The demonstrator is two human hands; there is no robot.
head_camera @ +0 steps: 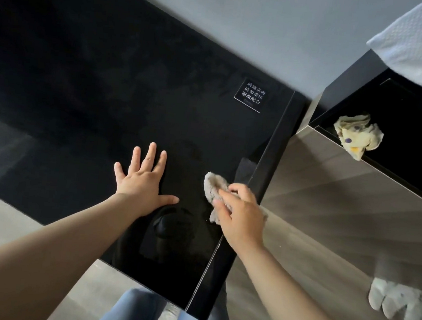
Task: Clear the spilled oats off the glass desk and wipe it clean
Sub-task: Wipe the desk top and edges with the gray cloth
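I judge this to be the wiping step. My right hand (240,214) has its fingers curled over a bunched grey cloth (214,186) and presses it onto the desk (109,85), with most of the cloth poking out past the fingertips. My left hand (142,179) lies flat and spread on the glass just beside the grip, holding nothing and bracing me.

I can make out no oats anywhere on the top, so the clearing looks done. The glass is black, glossy and hard-edged. Its long edge runs right by the wiping hand, and dull smears show farther out, beyond the cloth. The cloth is soft, nubbly terry, thick enough to drag evenly.

The next pass calls for firm, flat pressure in overlapping strokes away from the grip, toward the small printed sign (252,95). A crumpled yellow rag (356,134) sits well beyond the grip, on the cabinet (356,186) on its outer side.
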